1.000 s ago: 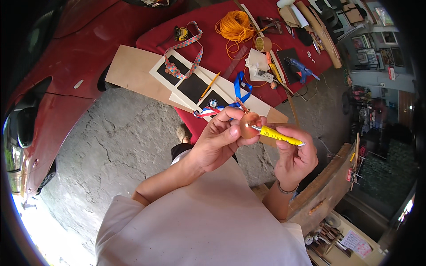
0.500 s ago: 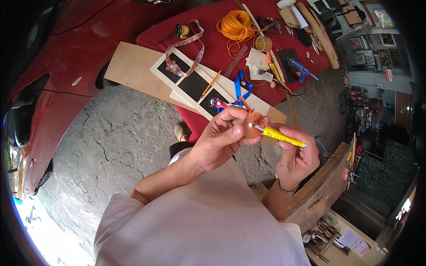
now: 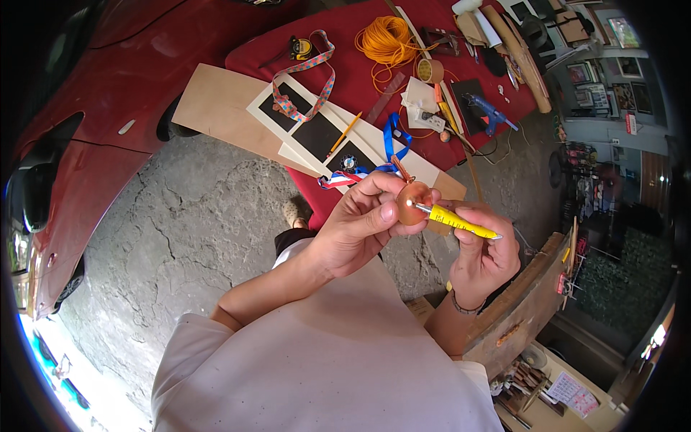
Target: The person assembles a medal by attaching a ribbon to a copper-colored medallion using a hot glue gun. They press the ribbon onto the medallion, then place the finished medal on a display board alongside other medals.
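Note:
My left hand (image 3: pixel 371 216) pinches a round, shiny copper-coloured medal (image 3: pixel 412 204) between thumb and fingers. A small ring and a copper-coloured bar (image 3: pixel 401 168) stick up from its top edge. A blue, white and red ribbon (image 3: pixel 353 176) shows behind the fingers, but whether it joins the medal I cannot tell. In my right hand (image 3: pixel 486 248) lies a slim yellow glue tube (image 3: pixel 459 221), held between thumb and fingers. Its silver nozzle points left and appears to touch the medal's face. Both hands are raised in front of my chest, close together.
Beyond the hands, a red-covered table (image 3: pixel 288 43) carries a white-framed black panel (image 3: pixel 317 137), a pencil (image 3: pixel 345 135), orange cord (image 3: pixel 386 41), a tape measure (image 3: pixel 301 49), a tape roll (image 3: pixel 430 70) and a blue glue gun (image 3: pixel 491 114). A red car (image 3: pixel 108 93) stands left; a wooden bench (image 3: pixel 515 302) right.
The hands hold almost the same pose, with the nozzle still at the medal. The view has shifted slightly, showing more of the dark round emblem and striped ribbon on the table.

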`<state>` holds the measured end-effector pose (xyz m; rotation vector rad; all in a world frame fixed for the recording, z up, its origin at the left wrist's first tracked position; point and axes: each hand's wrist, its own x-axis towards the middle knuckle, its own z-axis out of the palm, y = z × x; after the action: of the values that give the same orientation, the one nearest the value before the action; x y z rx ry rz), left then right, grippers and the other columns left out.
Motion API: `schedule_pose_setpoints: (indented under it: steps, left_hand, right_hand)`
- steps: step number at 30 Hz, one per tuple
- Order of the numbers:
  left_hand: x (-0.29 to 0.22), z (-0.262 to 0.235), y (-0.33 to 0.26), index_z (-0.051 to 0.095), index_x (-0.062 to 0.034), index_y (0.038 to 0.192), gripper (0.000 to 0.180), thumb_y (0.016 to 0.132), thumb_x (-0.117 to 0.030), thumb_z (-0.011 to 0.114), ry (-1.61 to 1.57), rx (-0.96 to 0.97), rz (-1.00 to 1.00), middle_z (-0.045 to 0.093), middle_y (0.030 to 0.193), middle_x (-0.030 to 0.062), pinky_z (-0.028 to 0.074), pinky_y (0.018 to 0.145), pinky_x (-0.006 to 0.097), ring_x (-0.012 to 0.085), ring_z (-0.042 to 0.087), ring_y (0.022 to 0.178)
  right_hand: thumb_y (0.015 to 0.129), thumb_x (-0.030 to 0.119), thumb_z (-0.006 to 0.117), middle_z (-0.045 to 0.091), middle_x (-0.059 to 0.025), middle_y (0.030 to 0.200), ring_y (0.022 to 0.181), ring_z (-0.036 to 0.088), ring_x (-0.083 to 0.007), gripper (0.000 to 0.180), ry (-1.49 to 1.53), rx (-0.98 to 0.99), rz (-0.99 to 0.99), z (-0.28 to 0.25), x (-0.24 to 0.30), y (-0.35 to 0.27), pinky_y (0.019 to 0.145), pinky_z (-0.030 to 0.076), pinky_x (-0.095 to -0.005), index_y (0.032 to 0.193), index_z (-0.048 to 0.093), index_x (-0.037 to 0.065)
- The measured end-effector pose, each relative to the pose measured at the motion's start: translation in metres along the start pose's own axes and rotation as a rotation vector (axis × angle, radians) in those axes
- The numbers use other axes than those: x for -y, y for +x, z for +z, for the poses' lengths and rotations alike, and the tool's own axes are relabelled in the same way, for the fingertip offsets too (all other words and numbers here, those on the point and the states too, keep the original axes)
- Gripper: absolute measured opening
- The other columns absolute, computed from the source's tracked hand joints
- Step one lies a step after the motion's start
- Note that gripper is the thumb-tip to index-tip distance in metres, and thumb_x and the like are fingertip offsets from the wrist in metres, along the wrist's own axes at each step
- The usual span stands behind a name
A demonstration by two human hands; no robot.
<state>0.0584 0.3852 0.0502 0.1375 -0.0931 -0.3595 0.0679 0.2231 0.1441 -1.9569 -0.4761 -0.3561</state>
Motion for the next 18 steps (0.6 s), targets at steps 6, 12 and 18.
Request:
schedule_pose_setpoints:
  steps: [6,12,18]
  left_hand:
    - [0.0007,0.0001,-0.0009,0.062,-0.0137,0.127,0.027,0.101,-0.022,0.068,0.002,0.000,0.004,0.063,0.137,0.0158,0.060,0.104,0.040,0.0297,0.056,0.137]
    - [0.0011,-0.0012,-0.0005,0.060,-0.0117,0.128,0.030,0.102,-0.024,0.067,0.019,0.007,-0.003,0.062,0.138,0.0176,0.060,0.105,0.040,0.0303,0.056,0.137]
    - [0.0023,-0.0015,0.0003,0.061,-0.0120,0.128,0.029,0.102,-0.025,0.066,0.006,0.024,0.004,0.060,0.140,0.0198,0.059,0.105,0.040,0.0306,0.057,0.135]
  right_hand:
    - [0.095,0.001,0.072,0.075,-0.0211,0.093,0.088,0.077,-0.0311,0.015,-0.020,0.004,-0.001,-0.0010,0.0000,-0.0011,0.077,0.061,-0.0338,0.105,0.066,-0.007]
    - [0.095,0.000,0.072,0.074,-0.0213,0.093,0.089,0.077,-0.0317,0.015,0.002,0.003,-0.001,-0.0017,-0.0001,-0.0010,0.078,0.061,-0.0345,0.106,0.065,-0.007]
    - [0.095,-0.001,0.071,0.075,-0.0226,0.094,0.089,0.077,-0.0312,0.015,0.023,-0.015,-0.022,-0.0021,-0.0013,-0.0015,0.078,0.060,-0.0337,0.107,0.064,-0.008]
